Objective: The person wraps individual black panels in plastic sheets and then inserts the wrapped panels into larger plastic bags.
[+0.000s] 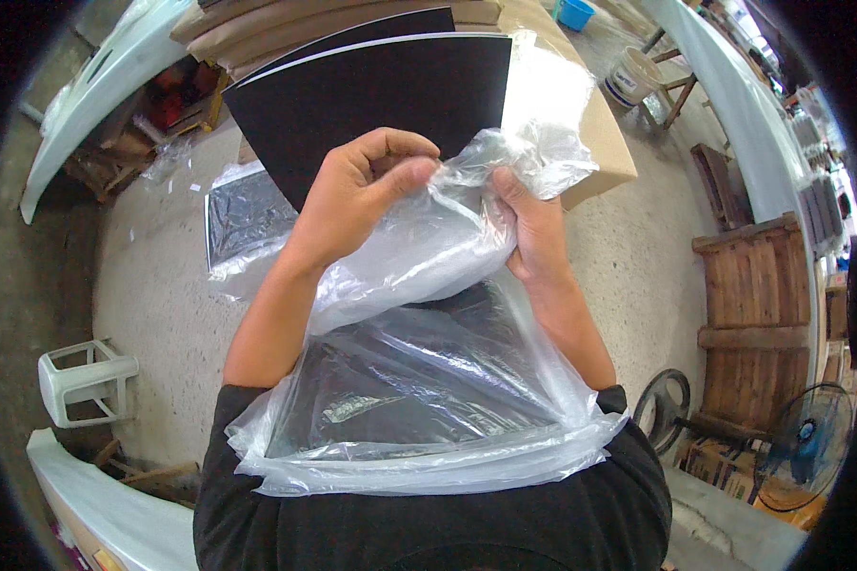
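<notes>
A crumpled clear plastic bag (486, 205) is bunched between my two hands. My left hand (357, 190) is closed in a pinch on its edge, thumb against the fingertips. The right hand (535, 224) grips the bag's gathered upper part, thumb on top and fingers partly hidden behind the film. Against my body lies a stack of clear plastic bags (428, 381), flat and shiny. Just beyond my hands, black flat boards (381, 95) with pale edges lean over a cardboard box. Left of them sits a black board wrapped in clear plastic (248, 219).
A cardboard box (605, 143) stands ahead, with stacked brown packages (343, 29) behind. A white stool (86, 381) is on the left. On the right are a wooden pallet (752, 305), a fan (807, 443) and a white bucket (631, 78). Covered tables border both sides.
</notes>
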The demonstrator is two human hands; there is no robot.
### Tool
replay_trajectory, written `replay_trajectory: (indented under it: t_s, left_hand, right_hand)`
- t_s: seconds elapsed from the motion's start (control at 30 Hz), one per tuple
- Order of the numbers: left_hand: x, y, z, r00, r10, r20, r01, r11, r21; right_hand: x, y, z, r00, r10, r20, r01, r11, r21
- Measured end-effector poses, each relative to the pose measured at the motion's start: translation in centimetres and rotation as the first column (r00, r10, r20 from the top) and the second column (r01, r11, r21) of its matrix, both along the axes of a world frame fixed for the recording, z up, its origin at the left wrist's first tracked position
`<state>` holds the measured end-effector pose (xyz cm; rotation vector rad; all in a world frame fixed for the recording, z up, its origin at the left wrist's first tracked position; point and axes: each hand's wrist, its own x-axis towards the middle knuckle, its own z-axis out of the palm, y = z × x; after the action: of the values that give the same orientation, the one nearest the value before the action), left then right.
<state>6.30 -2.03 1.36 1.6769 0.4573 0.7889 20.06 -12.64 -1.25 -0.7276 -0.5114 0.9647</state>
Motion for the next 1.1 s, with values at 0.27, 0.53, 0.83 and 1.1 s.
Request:
replay_trajectory:
  t_s: [0.27,0.53,0.83,1.1]
  left_hand:
    - [0.1,-0.3,0.7,0.994,-0.008,0.111,0.022,0.992,-0.126]
    - [-0.6,0.3,0.6,0.991,-0.056,-0.123,0.056,0.998,-0.004]
    - [0.0,-0.7,-0.4,0.985,0.172,-0.003,-0.169,0.970,0.173]
    - [-0.8,0.0,-0.4,0.990,-0.089,-0.106,0.094,0.995,0.037]
  right_hand:
    - [0.1,0.6,0.0,0.993,-0.119,0.021,0.118,0.992,0.033]
    - [-0.2,0.6,-0.3,0.992,-0.067,0.110,0.067,0.998,-0.002]
    - [-0.9,0.9,0.6,1.000,0.004,-0.029,-0.004,1.000,-0.013]
    - [-0.1,-2.4,0.8,0.985,0.138,0.106,-0.114,0.972,-0.204]
